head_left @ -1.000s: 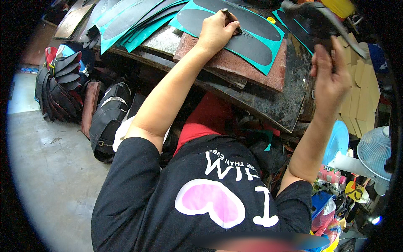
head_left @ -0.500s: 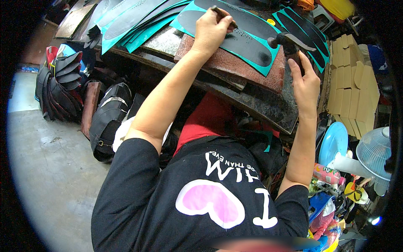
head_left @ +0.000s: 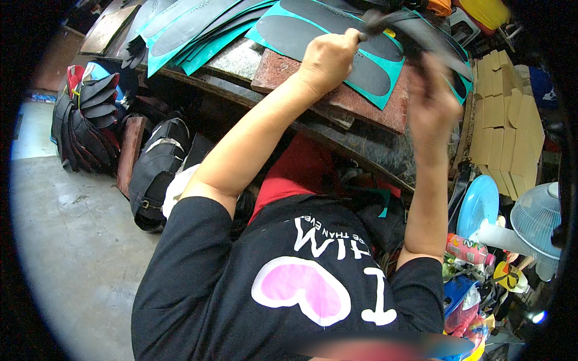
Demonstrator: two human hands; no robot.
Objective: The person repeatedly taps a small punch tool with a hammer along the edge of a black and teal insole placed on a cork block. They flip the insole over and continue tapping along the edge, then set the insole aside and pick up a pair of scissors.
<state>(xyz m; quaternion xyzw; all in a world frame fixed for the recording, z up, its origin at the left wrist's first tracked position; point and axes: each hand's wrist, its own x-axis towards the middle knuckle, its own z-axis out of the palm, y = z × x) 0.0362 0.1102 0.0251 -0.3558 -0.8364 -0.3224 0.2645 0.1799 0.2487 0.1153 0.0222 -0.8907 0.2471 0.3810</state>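
My left hand [head_left: 330, 61] is closed around a dark punch, whose end [head_left: 362, 37] shows beside the fist. It is over a teal sheet [head_left: 388, 87] with black sole-shaped panels [head_left: 368, 75]; small holes show near the fist. The punch's working tip is hidden. In my right hand [head_left: 435, 102] is a hammer [head_left: 415, 36], smeared by motion. Its head is at the level of the punch's end; I cannot tell whether they touch. Under the sheet lies a reddish-brown board [head_left: 337, 107] on the dark workbench [head_left: 385, 156].
More teal and black sheets [head_left: 205, 36] are stacked at the left of the bench. On the right stand folded tan cartons [head_left: 506, 120], a fan [head_left: 536, 219] and a blue round lid [head_left: 478, 207]. Black cut pieces [head_left: 87, 126] hang in a bundle at far left.
My left hand has shifted right and a little nearer with the punch. The hammer has swung up and left toward it, now blurred.
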